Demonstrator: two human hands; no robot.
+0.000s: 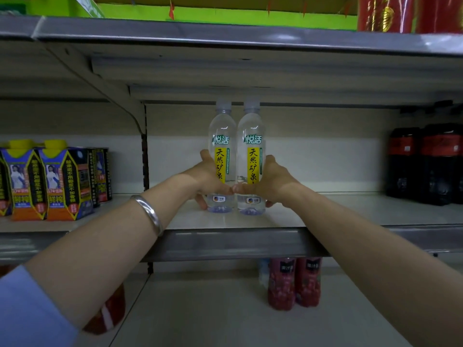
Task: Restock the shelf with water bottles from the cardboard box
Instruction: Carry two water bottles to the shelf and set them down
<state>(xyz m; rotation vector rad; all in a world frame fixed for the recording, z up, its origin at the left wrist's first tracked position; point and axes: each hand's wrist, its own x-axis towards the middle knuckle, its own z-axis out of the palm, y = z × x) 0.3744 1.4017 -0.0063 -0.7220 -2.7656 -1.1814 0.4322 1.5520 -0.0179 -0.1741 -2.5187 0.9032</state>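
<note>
Two clear water bottles with yellow labels stand upright side by side on the middle shelf. My left hand wraps around the lower half of the left bottle. My right hand grips the lower half of the right bottle. Both bottle bases rest on the shelf board, and my thumbs meet in front between the two. The cardboard box is out of view.
Yellow-capped drink cartons stand on the same shelf at the left. Dark bottles stand at the right. Red juice bottles sit on the shelf below. The upper shelf edge hangs overhead.
</note>
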